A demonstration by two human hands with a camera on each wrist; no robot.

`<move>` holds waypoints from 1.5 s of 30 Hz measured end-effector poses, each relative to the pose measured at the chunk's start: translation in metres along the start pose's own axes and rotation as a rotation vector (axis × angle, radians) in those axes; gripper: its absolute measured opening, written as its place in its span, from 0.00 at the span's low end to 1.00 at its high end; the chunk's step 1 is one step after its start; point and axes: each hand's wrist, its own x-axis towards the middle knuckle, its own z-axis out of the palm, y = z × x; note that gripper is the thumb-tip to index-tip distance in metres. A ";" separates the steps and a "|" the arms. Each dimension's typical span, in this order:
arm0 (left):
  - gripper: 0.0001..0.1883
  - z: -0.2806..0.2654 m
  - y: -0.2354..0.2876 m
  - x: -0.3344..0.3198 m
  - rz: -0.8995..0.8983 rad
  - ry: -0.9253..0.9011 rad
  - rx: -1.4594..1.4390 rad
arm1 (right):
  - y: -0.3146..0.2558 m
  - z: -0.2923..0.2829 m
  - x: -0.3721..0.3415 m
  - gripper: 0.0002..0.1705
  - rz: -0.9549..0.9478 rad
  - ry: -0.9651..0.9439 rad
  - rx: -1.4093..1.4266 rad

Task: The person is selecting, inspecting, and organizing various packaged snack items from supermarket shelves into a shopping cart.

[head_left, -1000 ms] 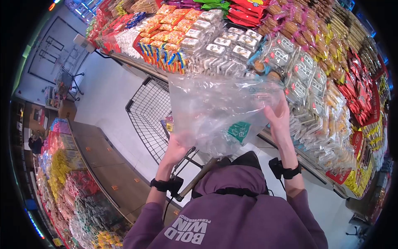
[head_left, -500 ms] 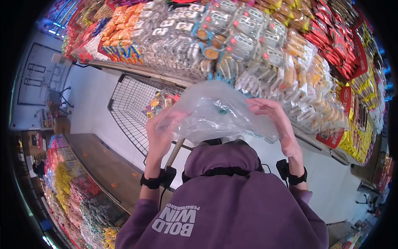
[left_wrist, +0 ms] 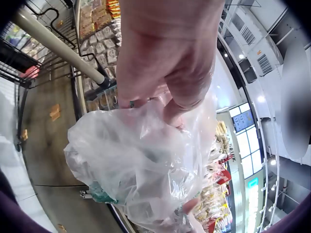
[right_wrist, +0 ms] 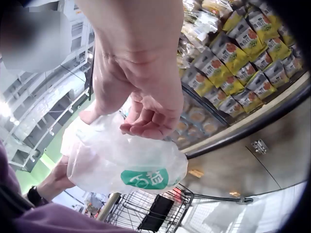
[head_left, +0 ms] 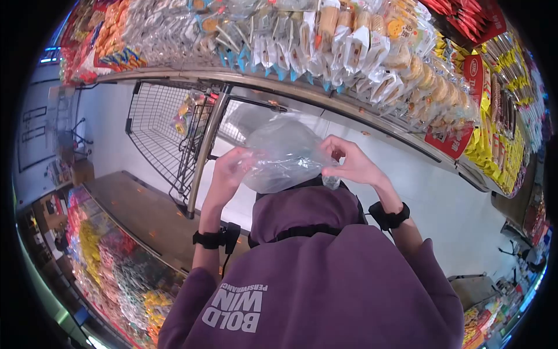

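Observation:
A clear plastic bag (head_left: 282,154) with a green printed patch puffs out between both hands in front of the torso. On its left side, my left hand (head_left: 229,174) grips the plastic; in the left wrist view that hand's thumb and fingers pinch the crumpled film. My right hand (head_left: 354,163) holds the opposite side, its fingers curled at the edge. From the right wrist, the bag (right_wrist: 126,160) hangs below the thumb and bent fingers, its green patch facing the camera. No goods show inside it.
A wire shopping cart (head_left: 168,122) with a colourful package (head_left: 185,113) in it stands at left, its handle (head_left: 208,151) close to the left hand. Ahead runs a long display of wrapped snacks (head_left: 360,46). Another snack counter (head_left: 116,256) lies at lower left.
The bag, first spread wide over the snack display, is now bunched up and nearer the body. Both hands have come closer together. The view has turned, bringing the cart's handle into sight.

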 end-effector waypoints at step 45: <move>0.10 0.020 -0.054 0.010 0.177 0.366 0.706 | -0.013 -0.023 0.019 0.09 -0.374 0.102 -0.855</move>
